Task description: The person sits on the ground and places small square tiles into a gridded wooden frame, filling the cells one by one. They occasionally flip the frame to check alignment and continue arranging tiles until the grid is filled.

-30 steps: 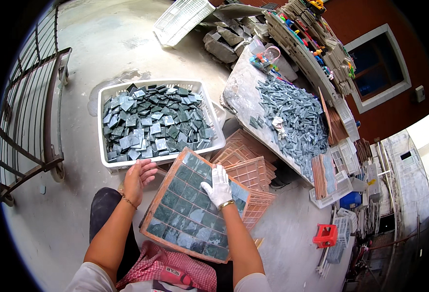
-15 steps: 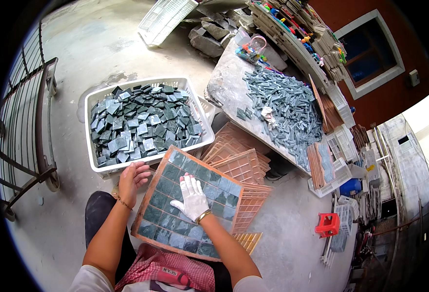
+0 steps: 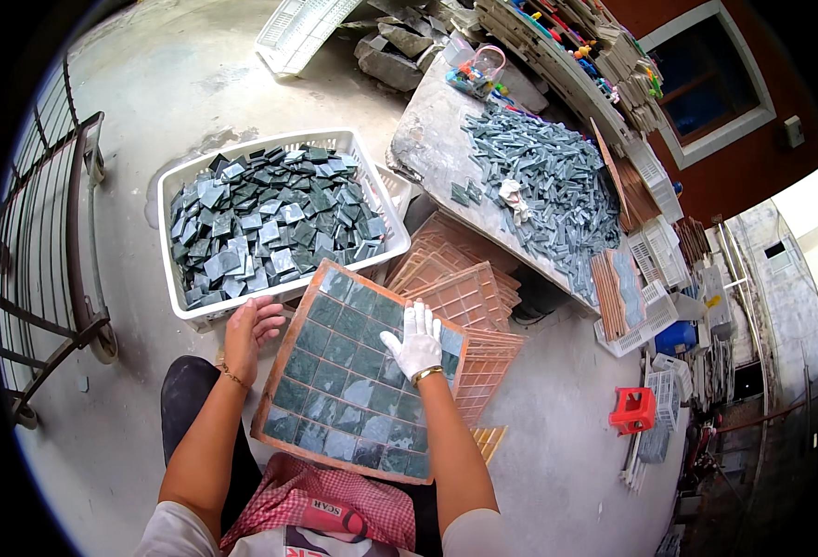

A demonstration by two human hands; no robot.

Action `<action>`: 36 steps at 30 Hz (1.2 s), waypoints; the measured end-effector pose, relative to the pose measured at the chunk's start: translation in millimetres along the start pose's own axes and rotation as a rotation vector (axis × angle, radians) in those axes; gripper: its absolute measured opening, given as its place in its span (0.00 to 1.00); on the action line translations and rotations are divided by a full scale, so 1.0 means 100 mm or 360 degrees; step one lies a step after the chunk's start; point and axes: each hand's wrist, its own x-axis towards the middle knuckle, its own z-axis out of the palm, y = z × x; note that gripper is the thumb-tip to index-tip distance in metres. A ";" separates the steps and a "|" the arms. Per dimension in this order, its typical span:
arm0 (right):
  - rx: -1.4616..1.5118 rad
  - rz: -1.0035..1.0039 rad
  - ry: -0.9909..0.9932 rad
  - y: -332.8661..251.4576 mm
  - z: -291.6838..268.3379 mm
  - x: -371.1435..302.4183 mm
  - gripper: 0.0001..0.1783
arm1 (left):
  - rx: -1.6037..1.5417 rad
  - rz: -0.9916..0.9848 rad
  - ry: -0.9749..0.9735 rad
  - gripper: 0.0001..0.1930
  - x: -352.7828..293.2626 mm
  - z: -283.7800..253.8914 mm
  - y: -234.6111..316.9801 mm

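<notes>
A square terracotta-coloured tray frame [image 3: 333,461] rests tilted on my lap, filled with rows of dark green stone tiles [image 3: 334,349]. My right hand [image 3: 415,345], in a white glove, lies on the tiles near the tray's right side. Its fingers are stretched out and point away from me. Bare and loosely curved, my left hand [image 3: 253,332] is beside the tray's upper left edge, fingers apart and nothing visible in them. Just beyond it stands a white plastic basket [image 3: 169,269] heaped with loose green and grey square tiles [image 3: 274,218].
Empty lattice trays [image 3: 464,299] are stacked right of the basket. Behind them, a stone slab table [image 3: 432,139] bears a pile of narrow stone strips [image 3: 543,190]. A metal-barred cart [image 3: 79,232] stands at left, a red stool [image 3: 631,410] at right.
My right hand has slid from the middle of the tiles to the right and farther away. The tray has shifted slightly. My left hand remains near its edge.
</notes>
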 end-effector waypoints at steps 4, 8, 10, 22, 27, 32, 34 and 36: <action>-0.0018 -0.0108 0.0014 -0.02 0.05 -0.15 0.43 | -0.0020 -0.0049 0.0014 0.22 -0.01 0.01 -0.01; 0.0009 -0.0246 -0.0051 -0.17 -0.02 -0.44 0.46 | -0.0038 -0.0047 0.0058 0.22 -0.02 0.02 0.02; -0.0009 -0.0312 -0.0111 -0.22 -0.07 -0.58 0.47 | -0.0053 -0.0039 0.0047 0.22 -0.01 0.01 -0.01; -0.0141 -0.0041 0.0021 0.40 -0.01 -0.30 0.44 | -0.0052 -0.0049 0.0066 0.21 0.03 0.00 -0.02; -0.0037 -0.0152 -0.0030 0.17 -0.07 -0.85 0.47 | -0.0118 -0.0036 0.0047 0.21 0.05 0.00 -0.04; -0.0025 -0.0240 -0.0150 -0.12 -0.22 -1.36 0.50 | -0.0130 -0.0033 0.0023 0.21 0.02 0.02 -0.02; 0.0014 -0.0259 -0.0203 -0.24 -0.28 -1.54 0.50 | -0.0140 -0.0021 0.0021 0.21 0.02 0.01 -0.03; 0.0064 -0.0298 -0.0226 -0.34 -0.32 -1.71 0.49 | -0.0140 -0.0016 0.0026 0.21 0.00 -0.01 -0.01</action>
